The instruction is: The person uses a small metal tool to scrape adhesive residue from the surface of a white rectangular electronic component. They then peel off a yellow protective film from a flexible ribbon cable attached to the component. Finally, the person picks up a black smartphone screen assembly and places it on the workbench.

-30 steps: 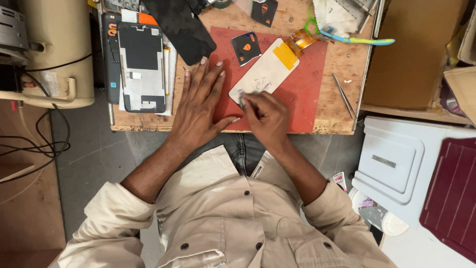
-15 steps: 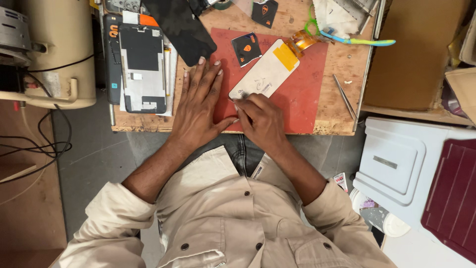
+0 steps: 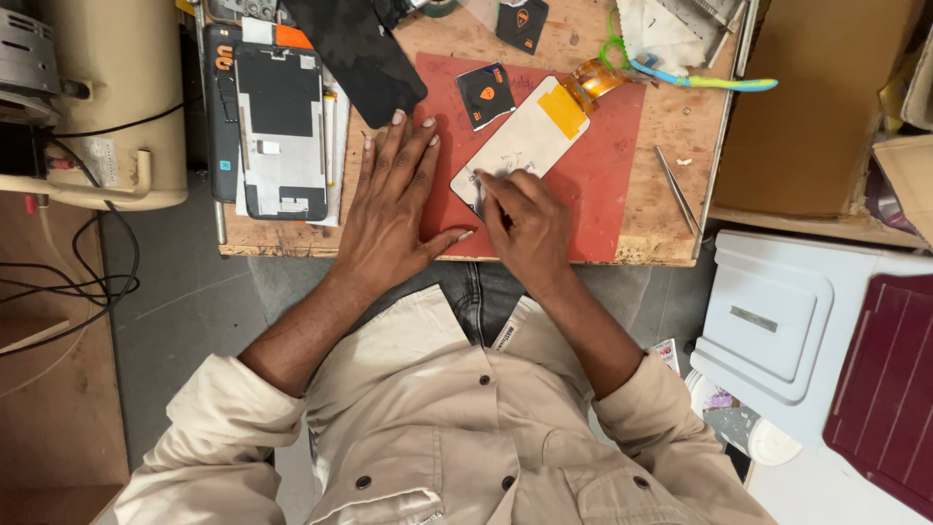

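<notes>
One red mat (image 3: pixel 603 194) lies on the wooden surface (image 3: pixel 671 126), and on it one white phone display panel (image 3: pixel 525 141) with a yellow tape patch and an orange flex cable. Two small black packets sit nearby, one on the mat (image 3: pixel 486 94) and one beyond it (image 3: pixel 517 21). One pair of tweezers (image 3: pixel 675 188) lies to the right, one disassembled phone frame (image 3: pixel 282 131) to the left. The left hand (image 3: pixel 394 209) lies spread flat on the mat; the right hand (image 3: pixel 525 228) pinches the panel's near corner. Both hands have stayed put, the right fingers shifting slightly at the corner.
</notes>
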